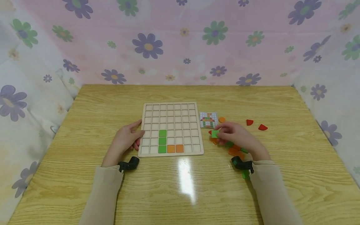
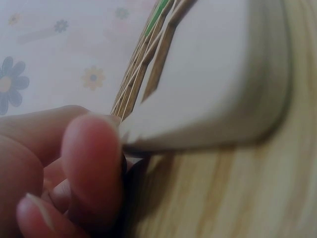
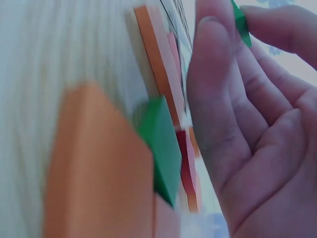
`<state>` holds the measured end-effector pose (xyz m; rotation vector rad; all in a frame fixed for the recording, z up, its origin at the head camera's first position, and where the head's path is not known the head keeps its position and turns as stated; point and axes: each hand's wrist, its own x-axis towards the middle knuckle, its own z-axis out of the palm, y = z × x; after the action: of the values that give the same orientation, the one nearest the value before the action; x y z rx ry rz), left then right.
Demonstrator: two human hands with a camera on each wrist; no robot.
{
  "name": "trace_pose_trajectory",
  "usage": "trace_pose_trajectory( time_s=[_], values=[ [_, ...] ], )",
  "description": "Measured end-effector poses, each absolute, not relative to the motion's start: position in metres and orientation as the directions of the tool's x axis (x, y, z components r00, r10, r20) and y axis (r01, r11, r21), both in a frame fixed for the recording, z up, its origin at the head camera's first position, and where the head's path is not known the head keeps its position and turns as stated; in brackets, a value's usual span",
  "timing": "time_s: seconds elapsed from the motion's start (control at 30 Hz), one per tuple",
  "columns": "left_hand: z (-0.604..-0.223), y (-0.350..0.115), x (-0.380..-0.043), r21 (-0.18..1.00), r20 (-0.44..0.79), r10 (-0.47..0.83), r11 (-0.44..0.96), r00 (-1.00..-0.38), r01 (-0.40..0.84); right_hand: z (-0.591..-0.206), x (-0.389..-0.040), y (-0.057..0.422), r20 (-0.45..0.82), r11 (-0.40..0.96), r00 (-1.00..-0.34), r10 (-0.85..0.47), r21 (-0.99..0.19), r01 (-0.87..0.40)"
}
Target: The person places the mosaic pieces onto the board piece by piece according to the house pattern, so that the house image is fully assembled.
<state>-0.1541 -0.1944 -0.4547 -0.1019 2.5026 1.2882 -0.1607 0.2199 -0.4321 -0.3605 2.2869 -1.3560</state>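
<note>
A wooden grid board lies on the table with three green squares in one column and two orange squares beside the lowest. My left hand holds the board's left edge, thumb at the rim; in the left wrist view its fingertips meet the pale board near a corner. Right of the board, my right hand pinches a green square tile between thumb and fingers, above loose pieces. From the right wrist view, only a sliver of that green tile shows between the fingertips.
A small pattern card lies against the board's right side. Near it are an orange disc and two red quarter-round pieces. Several orange and green pieces are partly hidden under my right hand, another green one beneath the wrist.
</note>
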Motion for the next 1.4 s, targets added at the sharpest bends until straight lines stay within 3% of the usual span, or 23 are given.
trace_pose_trajectory(
  time_s=[0.3,0.53,0.87,1.4],
  values=[
    [-0.456,-0.192,-0.155,0.780,-0.313,0.084,0.592,-0.946,-0.205,-0.437,-0.157,0.196,-0.202,0.446,-0.869,-0.452,-0.895,-0.024],
    [-0.457,-0.191,-0.155,0.781,-0.328,0.074,0.583,-0.942,-0.226,-0.442,-0.152,0.177,-0.228,0.389,-0.859,-0.458,-0.921,0.037],
    [-0.458,-0.196,-0.153,0.779,-0.327,0.068,0.584,-0.943,-0.227,-0.446,-0.148,0.152,-0.225,0.403,-0.852,-0.472,-0.915,0.019],
    [-0.458,-0.195,-0.155,0.778,-0.316,0.077,0.591,-0.946,-0.212,-0.446,-0.140,0.134,-0.199,0.568,-0.898,-0.391,-0.820,-0.066]
  ],
)
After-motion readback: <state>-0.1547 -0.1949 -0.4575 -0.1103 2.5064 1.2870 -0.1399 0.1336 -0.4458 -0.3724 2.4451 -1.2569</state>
